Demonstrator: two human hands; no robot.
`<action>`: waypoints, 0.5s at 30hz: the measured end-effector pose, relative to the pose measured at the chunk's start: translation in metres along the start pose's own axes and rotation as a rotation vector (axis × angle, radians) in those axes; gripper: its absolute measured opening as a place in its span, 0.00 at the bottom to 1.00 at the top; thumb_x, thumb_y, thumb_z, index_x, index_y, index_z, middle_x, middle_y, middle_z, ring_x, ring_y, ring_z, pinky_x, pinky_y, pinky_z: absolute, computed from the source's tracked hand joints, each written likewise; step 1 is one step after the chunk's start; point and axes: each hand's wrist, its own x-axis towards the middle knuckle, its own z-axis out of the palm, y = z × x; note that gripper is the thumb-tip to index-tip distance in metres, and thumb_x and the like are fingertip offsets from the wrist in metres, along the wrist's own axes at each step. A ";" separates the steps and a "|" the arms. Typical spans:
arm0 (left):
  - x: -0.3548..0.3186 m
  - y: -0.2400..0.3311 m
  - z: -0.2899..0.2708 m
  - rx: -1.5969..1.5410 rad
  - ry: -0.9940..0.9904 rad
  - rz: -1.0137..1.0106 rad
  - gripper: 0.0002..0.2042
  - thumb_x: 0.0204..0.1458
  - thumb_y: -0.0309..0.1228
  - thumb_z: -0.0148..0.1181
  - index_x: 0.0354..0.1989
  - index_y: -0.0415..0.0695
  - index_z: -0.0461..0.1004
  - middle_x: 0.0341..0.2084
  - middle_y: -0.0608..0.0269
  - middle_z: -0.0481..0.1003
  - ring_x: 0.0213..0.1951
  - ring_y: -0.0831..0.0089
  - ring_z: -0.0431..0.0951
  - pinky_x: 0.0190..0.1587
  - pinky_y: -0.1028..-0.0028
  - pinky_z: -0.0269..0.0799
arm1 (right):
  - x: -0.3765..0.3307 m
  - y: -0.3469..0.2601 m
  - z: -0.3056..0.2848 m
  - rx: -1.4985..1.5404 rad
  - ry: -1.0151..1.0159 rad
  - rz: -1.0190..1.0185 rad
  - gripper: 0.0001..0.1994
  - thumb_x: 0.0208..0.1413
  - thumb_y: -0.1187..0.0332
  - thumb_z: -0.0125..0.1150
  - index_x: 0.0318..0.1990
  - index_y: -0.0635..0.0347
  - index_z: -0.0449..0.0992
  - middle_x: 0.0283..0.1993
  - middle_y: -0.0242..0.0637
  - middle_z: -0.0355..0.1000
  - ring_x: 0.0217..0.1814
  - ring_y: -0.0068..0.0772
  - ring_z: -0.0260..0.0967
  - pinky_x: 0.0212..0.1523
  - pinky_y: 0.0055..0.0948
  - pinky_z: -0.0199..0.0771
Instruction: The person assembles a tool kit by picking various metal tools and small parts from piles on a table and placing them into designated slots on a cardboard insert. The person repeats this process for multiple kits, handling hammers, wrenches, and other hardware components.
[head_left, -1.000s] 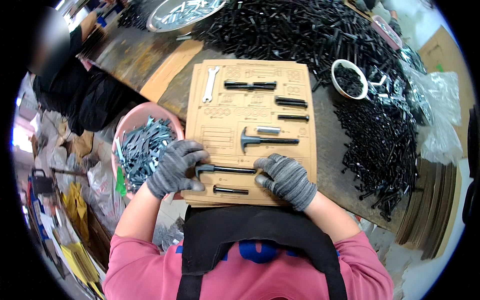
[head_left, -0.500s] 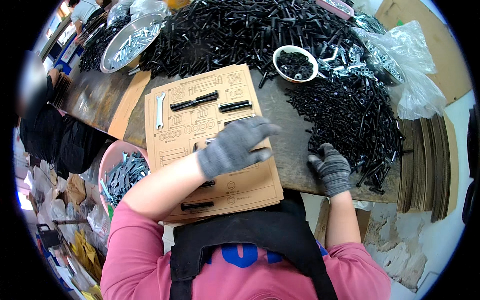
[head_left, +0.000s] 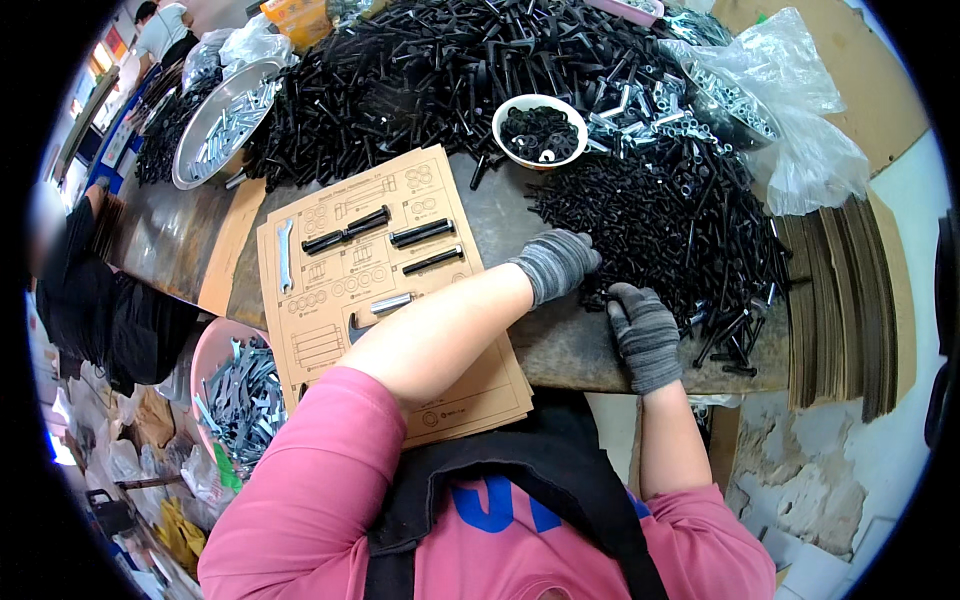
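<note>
My left hand (head_left: 556, 268), in a grey knit glove, reaches across to the near left edge of a pile of small black screws (head_left: 660, 220). Its fingers are pressed together at the screws; whatever they hold is hidden. Close beside it, my right hand (head_left: 645, 338), gloved alike, rests at the pile's near edge with curled fingers, their contents unseen. Under my left forearm lies a stack of printed cardboard sheets (head_left: 480, 385). On the top sheet are a small wrench (head_left: 285, 256), several black bolts (head_left: 420, 233), a silver cylindrical piece (head_left: 391, 303) and a dark hooked piece (head_left: 357, 326), partly covered by the arm.
A white bowl of black parts (head_left: 540, 131) stands behind the screws. Larger black bolts (head_left: 400, 90) are heaped across the back, beside a metal bowl of silver parts (head_left: 228, 125). A pink tub of wrenches (head_left: 240, 385) is at left, cardboard sheets (head_left: 840, 305) at right. Another person (head_left: 160, 35) is far left.
My left hand has moved right, from above the cardboard sheets to the screw pile, uncovering parts on the sheet. My right hand stays at the pile, its fingers more curled. The view has shifted slightly.
</note>
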 end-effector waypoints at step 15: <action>0.004 0.009 0.005 0.032 -0.099 0.093 0.10 0.46 0.31 0.48 0.35 0.45 0.74 0.37 0.53 0.71 0.41 0.58 0.72 0.43 0.65 0.68 | 0.019 -0.015 0.015 -0.393 -0.137 -0.241 0.07 0.50 0.65 0.46 0.27 0.53 0.70 0.26 0.39 0.66 0.25 0.38 0.68 0.23 0.35 0.68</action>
